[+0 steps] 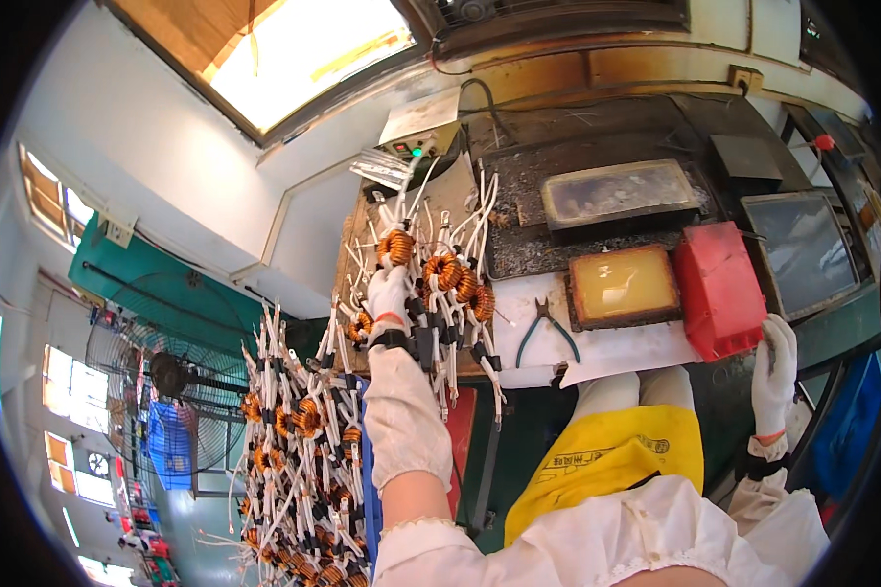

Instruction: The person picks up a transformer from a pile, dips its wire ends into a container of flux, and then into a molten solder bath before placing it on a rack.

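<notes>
- The yellow apron is nearest, below the front edge of the counter; hanging coils crowd to its left.
- The right gloved hand is at the front edge, by the near right corner of the red plastic bin, fingers nearly straight and side by side; I cannot tell whether they touch it.
- Green-handled pliers lie near the front edge, handles toward the person.
- The left gloved hand is at the counter's left end, fingers curled, seemingly pinching the near side of a copper toroidal coil. The coil sits straight beyond them, white leads running toward the far edge; this hand is much the nearer.
- Farther in, right of the coil, is an amber-filled tray.
</notes>
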Demonstrator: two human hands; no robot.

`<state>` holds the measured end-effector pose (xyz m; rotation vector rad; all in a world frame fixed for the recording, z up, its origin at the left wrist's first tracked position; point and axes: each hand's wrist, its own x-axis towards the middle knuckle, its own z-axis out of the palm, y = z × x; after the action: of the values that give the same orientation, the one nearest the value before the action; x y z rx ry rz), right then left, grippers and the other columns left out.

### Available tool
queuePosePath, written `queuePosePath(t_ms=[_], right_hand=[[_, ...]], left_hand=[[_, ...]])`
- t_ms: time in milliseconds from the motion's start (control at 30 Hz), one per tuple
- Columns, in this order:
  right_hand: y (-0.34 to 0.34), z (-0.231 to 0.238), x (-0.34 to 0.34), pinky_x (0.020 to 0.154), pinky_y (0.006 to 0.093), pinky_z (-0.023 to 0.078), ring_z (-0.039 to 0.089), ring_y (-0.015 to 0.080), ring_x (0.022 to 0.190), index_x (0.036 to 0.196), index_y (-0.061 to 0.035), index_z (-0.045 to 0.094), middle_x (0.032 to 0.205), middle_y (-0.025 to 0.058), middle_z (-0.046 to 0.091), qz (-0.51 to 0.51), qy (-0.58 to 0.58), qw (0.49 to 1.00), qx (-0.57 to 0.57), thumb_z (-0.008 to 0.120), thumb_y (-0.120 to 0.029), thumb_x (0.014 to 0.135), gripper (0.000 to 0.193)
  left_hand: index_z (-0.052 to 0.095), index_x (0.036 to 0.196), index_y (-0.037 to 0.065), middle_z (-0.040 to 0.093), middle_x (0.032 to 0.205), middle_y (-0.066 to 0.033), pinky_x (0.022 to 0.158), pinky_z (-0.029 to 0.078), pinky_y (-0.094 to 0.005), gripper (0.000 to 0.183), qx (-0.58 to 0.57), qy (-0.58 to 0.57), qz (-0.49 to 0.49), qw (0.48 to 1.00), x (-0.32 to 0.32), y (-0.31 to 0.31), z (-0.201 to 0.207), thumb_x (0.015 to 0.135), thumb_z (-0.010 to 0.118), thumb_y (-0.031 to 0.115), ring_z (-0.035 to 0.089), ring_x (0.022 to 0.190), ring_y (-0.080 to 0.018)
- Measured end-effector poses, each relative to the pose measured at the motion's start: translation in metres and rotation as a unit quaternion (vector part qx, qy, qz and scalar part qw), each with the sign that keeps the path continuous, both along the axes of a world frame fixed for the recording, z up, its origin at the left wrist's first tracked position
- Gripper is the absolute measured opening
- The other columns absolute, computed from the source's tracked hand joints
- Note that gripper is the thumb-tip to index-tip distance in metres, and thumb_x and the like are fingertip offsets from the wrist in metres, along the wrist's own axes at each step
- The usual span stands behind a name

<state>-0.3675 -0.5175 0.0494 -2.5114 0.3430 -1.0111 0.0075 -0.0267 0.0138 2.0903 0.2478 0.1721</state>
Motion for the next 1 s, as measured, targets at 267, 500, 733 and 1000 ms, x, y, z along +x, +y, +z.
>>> queuePosePath(t_ms=[267,500,733,1000], right_hand=[[0.020,0.013,0.015,0.093,0.0342,0.046,0.058,0.0303,0.109,0.110,0.0008,0.059,0.118,0.0171,0.058,0.043,-0.050,0.998,0.014,0.057,0.009,0.082,0.030],[0.049,0.040,0.034,0.089,0.0367,0.047,0.059,0.0304,0.102,0.105,-0.0059,0.064,0.110,0.0125,0.063,0.109,-0.084,0.990,-0.009,0.063,0.005,0.075,0.032],[0.097,0.093,0.059,0.093,0.0420,0.046,0.058,0.0299,0.105,0.102,-0.0093,0.064,0.108,0.0079,0.062,0.270,-0.139,0.940,-0.153,0.068,-0.013,0.071,0.031],[0.114,0.112,0.050,0.077,0.0342,0.050,0.057,0.0235,0.086,0.097,-0.0122,0.055,0.088,0.0036,0.054,0.345,0.018,0.880,-0.326,0.059,-0.018,0.072,0.026]], left_hand=[[0.061,0.102,0.005,0.059,0.079,0.0018,0.058,0.042,-0.0211,0.022,-0.227,-0.095,-0.039,0.969,-0.037,0.031,0.049,0.092,0.060,0.025,0.053,0.066,-0.0067],[0.059,0.095,-0.001,0.058,0.082,-0.0037,0.062,0.048,-0.0231,0.016,0.245,-0.422,-0.125,0.864,-0.099,0.016,0.081,0.094,0.049,0.011,0.056,0.068,-0.0112],[0.059,0.086,-0.001,0.056,0.062,-0.0047,0.061,0.048,-0.0279,0.017,-0.081,-0.130,-0.368,0.917,-0.181,-0.071,0.111,0.091,0.048,0.010,0.059,0.065,-0.0144],[0.059,0.101,-0.001,0.059,0.078,-0.0015,0.058,0.046,-0.0221,0.017,-0.230,0.197,-0.515,0.802,-0.246,-0.176,0.073,0.090,0.058,0.012,0.056,0.063,-0.0076]])
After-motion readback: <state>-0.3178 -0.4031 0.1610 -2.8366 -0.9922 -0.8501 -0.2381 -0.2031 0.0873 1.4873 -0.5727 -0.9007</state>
